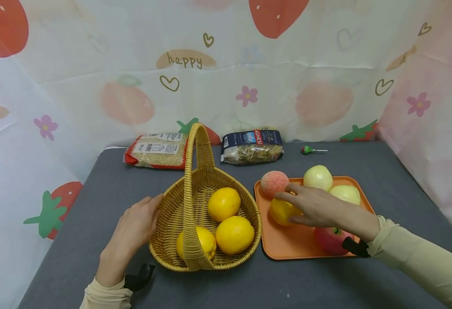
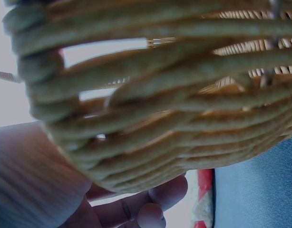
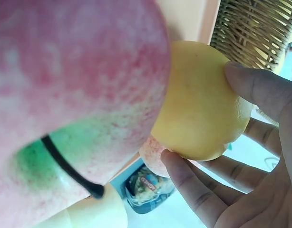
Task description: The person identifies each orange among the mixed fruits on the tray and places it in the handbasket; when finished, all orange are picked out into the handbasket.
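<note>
On the orange tray (image 1: 287, 246), my right hand (image 1: 318, 206) holds a yellow lemon (image 3: 200, 104), with thumb and fingertips spread around its sides. A pink-red apple (image 1: 332, 240) with a dark stem lies under my right wrist; it fills much of the right wrist view. Beside the held lemon sits a pink, rough-skinned peach (image 1: 274, 183). My left hand (image 1: 135, 225) rests at the left rim of a wicker basket (image 1: 172, 240), its fingers loosely bent along the outer wall and partly hidden by it. Inside the basket are three lemons (image 1: 235, 234) under the tall handle.
Two pale green fruits (image 1: 317, 177) occupy the tray's far right part. Behind the basket lie a red-edged bag of grain (image 1: 158, 150) and a dark-blue pasta bag (image 1: 252, 148). A small lollipop (image 1: 308, 150) lies near the back of the grey table (image 1: 106, 189), against a printed curtain (image 1: 218, 90).
</note>
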The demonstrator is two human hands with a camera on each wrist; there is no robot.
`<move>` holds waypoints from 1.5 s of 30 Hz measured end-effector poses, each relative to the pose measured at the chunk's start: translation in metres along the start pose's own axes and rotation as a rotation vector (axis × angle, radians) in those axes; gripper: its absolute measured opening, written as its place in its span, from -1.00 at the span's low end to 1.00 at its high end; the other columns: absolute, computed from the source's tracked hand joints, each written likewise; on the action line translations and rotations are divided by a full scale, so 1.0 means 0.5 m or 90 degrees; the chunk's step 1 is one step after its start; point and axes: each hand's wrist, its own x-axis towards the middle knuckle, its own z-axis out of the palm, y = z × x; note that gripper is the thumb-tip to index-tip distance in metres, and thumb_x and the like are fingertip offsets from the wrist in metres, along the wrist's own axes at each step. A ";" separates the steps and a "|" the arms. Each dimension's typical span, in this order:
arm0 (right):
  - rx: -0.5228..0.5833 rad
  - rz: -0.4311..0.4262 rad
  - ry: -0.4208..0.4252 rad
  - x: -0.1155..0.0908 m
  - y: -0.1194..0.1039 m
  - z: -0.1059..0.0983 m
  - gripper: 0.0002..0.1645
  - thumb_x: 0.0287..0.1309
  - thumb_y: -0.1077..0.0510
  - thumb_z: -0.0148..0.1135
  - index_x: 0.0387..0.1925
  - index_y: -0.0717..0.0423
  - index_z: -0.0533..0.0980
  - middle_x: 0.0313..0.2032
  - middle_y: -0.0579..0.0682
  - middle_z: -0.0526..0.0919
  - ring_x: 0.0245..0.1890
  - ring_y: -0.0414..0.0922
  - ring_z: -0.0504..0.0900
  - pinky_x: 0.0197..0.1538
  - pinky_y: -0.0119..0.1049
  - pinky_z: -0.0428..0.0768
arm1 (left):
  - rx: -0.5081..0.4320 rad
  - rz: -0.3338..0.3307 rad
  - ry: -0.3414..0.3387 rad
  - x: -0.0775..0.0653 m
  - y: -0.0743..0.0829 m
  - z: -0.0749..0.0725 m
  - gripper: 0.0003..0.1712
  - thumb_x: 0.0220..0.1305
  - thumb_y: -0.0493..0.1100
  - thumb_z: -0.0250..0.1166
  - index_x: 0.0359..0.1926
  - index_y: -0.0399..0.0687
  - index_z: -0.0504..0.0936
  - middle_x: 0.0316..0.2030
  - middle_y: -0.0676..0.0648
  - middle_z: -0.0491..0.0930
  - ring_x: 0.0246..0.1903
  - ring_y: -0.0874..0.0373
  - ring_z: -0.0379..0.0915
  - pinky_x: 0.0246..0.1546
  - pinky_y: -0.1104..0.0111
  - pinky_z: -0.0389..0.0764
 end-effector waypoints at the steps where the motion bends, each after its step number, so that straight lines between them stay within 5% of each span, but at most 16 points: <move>1: -0.001 0.002 -0.002 0.000 0.000 0.000 -0.33 0.02 0.02 0.48 0.18 0.02 0.48 -0.04 0.07 0.57 -0.36 -0.15 0.53 -0.21 -0.22 0.58 | 0.001 0.001 0.000 0.000 0.000 0.000 -0.56 0.36 -0.29 0.16 0.24 -0.29 0.49 -0.15 -0.26 0.63 -0.30 -0.04 0.57 -0.24 0.01 0.64; 19: 0.006 0.015 0.002 0.005 -0.003 -0.025 -0.32 0.00 -0.05 0.48 0.18 -0.01 0.49 -0.01 0.08 0.57 -0.34 -0.17 0.54 -0.24 -0.25 0.57 | 0.007 0.005 0.009 0.000 0.001 0.001 -0.57 0.36 -0.30 0.16 0.23 -0.31 0.49 -0.16 -0.26 0.63 -0.30 -0.05 0.58 -0.24 0.02 0.64; 36: 0.069 -0.019 0.188 0.082 -0.001 -0.102 -0.24 0.10 0.00 0.43 0.31 0.09 0.38 0.19 0.15 0.46 -0.07 -0.01 0.63 -0.08 -0.16 0.67 | 0.007 0.003 0.008 -0.001 0.001 0.001 -0.58 0.36 -0.29 0.17 0.22 -0.30 0.50 -0.18 -0.26 0.63 -0.30 -0.05 0.58 -0.24 0.01 0.63; 45: 0.094 -0.032 0.201 0.141 -0.022 -0.117 -0.28 0.13 0.04 0.39 0.30 0.10 0.37 0.20 0.18 0.45 -0.13 -0.02 0.65 -0.11 -0.19 0.68 | 0.003 0.000 0.004 0.000 0.001 0.001 -0.56 0.36 -0.29 0.17 0.23 -0.29 0.49 -0.18 -0.25 0.62 -0.33 -0.02 0.56 -0.26 0.03 0.63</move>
